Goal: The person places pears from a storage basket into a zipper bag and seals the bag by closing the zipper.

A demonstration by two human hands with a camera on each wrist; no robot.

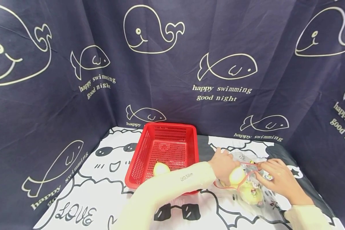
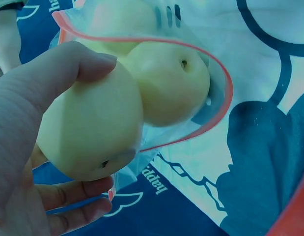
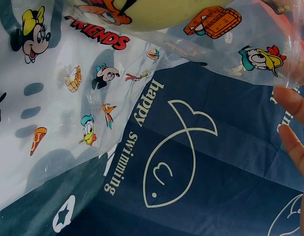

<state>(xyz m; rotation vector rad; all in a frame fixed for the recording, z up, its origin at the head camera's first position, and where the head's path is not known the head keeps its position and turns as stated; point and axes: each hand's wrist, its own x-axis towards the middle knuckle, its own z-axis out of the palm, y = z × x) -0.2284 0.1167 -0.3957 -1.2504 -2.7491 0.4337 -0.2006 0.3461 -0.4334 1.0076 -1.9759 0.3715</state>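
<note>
My left hand (image 1: 224, 165) grips a round, pale yellow pear (image 2: 95, 123), thumb on top and fingers beneath, at the mouth of a clear plastic bag (image 2: 218, 93). The bag has a red edge and printed cartoon figures. Behind the held fruit, another pear (image 2: 174, 81) lies inside the opening, with more pale fruit beyond it. On the other side my right hand (image 1: 277, 179) pinches the bag's red rim between thumb and fingers, spreading the mouth. Its fingers (image 3: 294, 105) show at the edge of the right wrist view, beside the printed plastic.
A red perforated basket (image 1: 194, 140) stands left of the bag, with one pear (image 1: 161, 168) in it, partly covered by my left sleeve (image 1: 172, 183). The cloth under them is white with black cartoon drawings. Dark blue curtains (image 1: 172, 83) with fish and whales rise behind and at both sides.
</note>
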